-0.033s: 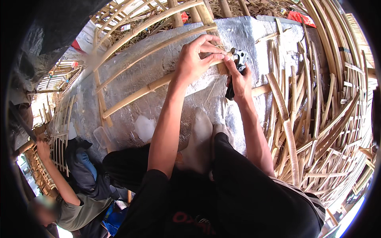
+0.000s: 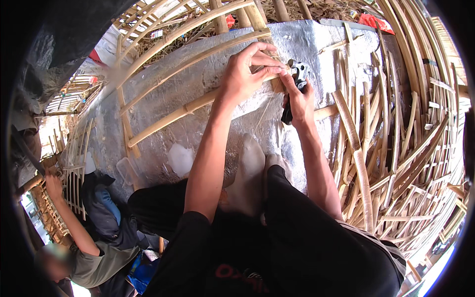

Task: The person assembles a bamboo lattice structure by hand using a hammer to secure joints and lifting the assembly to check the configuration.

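- Head view shows us a broad silver foil sheet [image 2: 208, 84] spread over a curved frame; it fills the middle of the picture and carries everything we work on.
- To our right a large heap of split bamboo strips [image 2: 396, 148] lies fanned out and crossing, running from just beside the sheet to the rim of the picture.
- Across the sheet run long bamboo poles [image 2: 168, 116], roughly parallel and bowed by the lens, with a short upright piece [image 2: 126, 123] tying their left ends together.
- At the lower left another person [image 2: 84, 247] sits beside a small bamboo lattice [image 2: 74, 173], one hand on it, well apart from our own hands.
- Our two socked feet [image 2: 252, 173] rest on the sheet between our forearms, just above our dark trousers.
- Our left hand [image 2: 245, 72] lies over the nearest pole, its grip pressed together, fingers pinching the pole where it meets a cross piece.
- Our right hand [image 2: 297, 99] sits just beside it, touching the left fingertips, its grip wrapped tight round a black-handled tool [image 2: 295, 86].
- That tool's metal head meets the pole right at the pinched spot; its dark handle points down toward us.
- Whether the tool's head is spread or clamped we cannot tell.
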Available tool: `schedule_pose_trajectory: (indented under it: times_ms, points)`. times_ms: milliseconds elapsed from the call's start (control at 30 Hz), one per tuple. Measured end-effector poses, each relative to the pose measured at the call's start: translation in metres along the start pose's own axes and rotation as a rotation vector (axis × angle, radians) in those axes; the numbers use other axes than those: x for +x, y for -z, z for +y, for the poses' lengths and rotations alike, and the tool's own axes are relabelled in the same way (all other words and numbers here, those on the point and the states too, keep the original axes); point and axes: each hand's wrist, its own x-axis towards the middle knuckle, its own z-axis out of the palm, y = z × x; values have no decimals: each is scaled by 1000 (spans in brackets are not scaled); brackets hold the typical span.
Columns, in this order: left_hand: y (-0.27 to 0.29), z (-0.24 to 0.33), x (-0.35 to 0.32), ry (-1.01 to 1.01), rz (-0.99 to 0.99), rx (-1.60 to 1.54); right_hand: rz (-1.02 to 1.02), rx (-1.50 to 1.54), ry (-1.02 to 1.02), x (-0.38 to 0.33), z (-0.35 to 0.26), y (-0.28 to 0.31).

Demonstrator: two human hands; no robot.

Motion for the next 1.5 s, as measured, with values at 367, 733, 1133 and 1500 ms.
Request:
schedule_pose_trajectory:
  times_ms: [367, 733, 1133, 1500]
  points:
    - [6, 1, 2, 71, 31, -212, -16, -44, 36, -2, -5, 1]
    - [8, -6, 1, 53, -49, -11, 35, 45, -24, 0, -6, -3]
    - [8, -7, 1, -37, -24, 162, 30, 95, -42, -1, -8, -3]
    - [6, -7, 4, -194, 1, 326, -10, 43, -62, -4, -7, 11]
